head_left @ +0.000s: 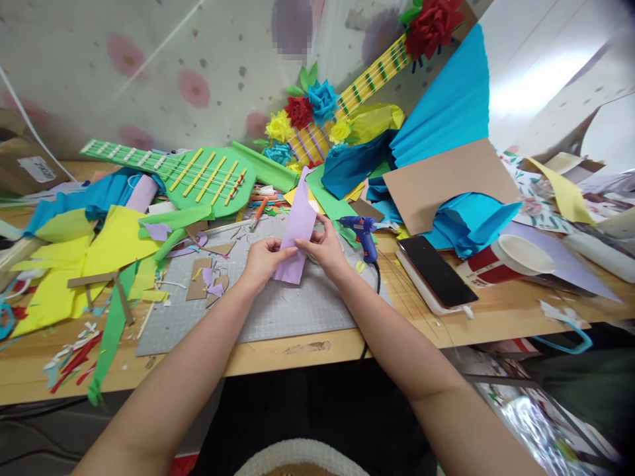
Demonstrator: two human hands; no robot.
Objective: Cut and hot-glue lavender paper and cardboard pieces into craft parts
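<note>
A strip of purple crepe paper point(299, 228) stands raised above the grey cutting mat point(268, 311), its narrow top end curling over. My left hand point(268, 262) pinches its left edge near the lower end. From the other side, my right hand point(325, 248) grips the right edge, thumb across the front. Just right of my right hand lies a blue glue gun point(362, 235), nozzle pointing right. Small cardboard pieces point(198, 281) and purple scraps are on the mat left of my left hand.
A green paper guitar point(213, 182) lies at the back left; a yellow guitar with paper flowers point(317, 132) leans on the wall. On the right are a phone point(437, 271), a paper cup point(503, 259) and cardboard point(446, 185). Yellow paper point(112, 244) covers the left side.
</note>
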